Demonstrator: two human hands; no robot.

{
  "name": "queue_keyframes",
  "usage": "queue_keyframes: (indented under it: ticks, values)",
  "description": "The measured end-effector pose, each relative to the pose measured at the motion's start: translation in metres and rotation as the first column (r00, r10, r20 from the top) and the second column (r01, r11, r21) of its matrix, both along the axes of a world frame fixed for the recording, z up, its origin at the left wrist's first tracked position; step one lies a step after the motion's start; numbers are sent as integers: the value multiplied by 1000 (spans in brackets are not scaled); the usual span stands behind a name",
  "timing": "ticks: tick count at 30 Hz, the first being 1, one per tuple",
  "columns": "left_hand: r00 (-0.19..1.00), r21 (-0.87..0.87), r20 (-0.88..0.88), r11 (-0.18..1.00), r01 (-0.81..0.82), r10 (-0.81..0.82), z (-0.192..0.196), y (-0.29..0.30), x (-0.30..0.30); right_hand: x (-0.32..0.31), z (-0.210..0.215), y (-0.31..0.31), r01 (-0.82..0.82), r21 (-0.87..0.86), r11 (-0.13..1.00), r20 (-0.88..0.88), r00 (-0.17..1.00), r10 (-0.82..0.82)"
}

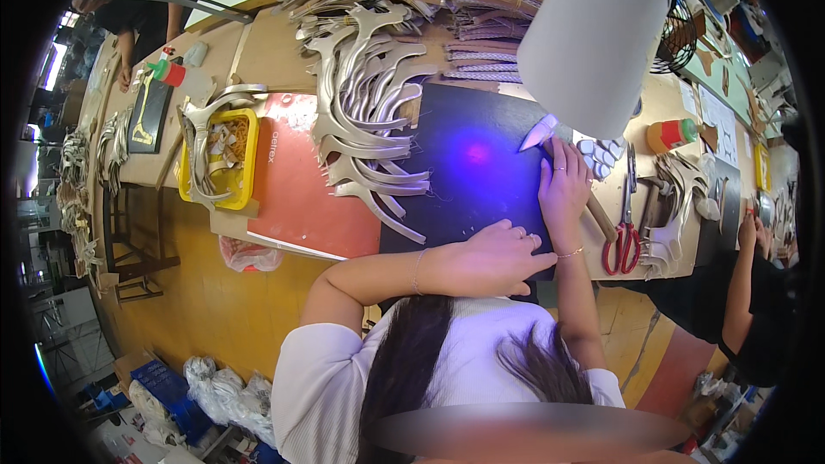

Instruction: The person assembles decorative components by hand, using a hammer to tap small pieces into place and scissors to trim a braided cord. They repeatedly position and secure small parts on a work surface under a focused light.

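My right hand point(563, 187) reaches forward over the right edge of a black mat point(468, 180). Its fingertips are on a small silver pointed piece point(539, 131) lying under a white lamp shade point(593, 34). My left hand point(491, 259) lies across the mat's near edge, palm down with the fingers pointing right, and nothing shows in it. A violet light spot point(475, 153) glows on the mat between the hands and a stack of silver curved cut pieces point(369, 112).
A red board point(301, 193) and a yellow tray point(219, 159) of scraps lie left of the mat. Red-handled scissors point(626, 236), a wooden handle point(601, 219) and an orange jar point(675, 133) sit to the right. Braided straps point(485, 60) lie behind. A co-worker's arm point(743, 283) works at right.
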State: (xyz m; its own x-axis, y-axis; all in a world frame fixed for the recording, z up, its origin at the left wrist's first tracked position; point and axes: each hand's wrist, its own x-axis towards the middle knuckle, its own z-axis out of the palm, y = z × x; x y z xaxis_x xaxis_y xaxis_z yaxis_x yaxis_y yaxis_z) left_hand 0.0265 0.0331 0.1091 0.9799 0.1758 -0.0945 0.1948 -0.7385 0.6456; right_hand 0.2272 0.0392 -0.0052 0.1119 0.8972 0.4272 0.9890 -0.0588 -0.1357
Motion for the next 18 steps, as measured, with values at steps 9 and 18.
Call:
queue_keyframes:
  ticks: [9,18]
  values:
    - [997,-47,14,996,77,-77,0,-5,3,0,1,-1,-9,10,1000,-76,997,10]
    - [989,-88,-90,990,108,-116,8,-1,7,-1,3,-2,10,41,999,-55,998,-7]
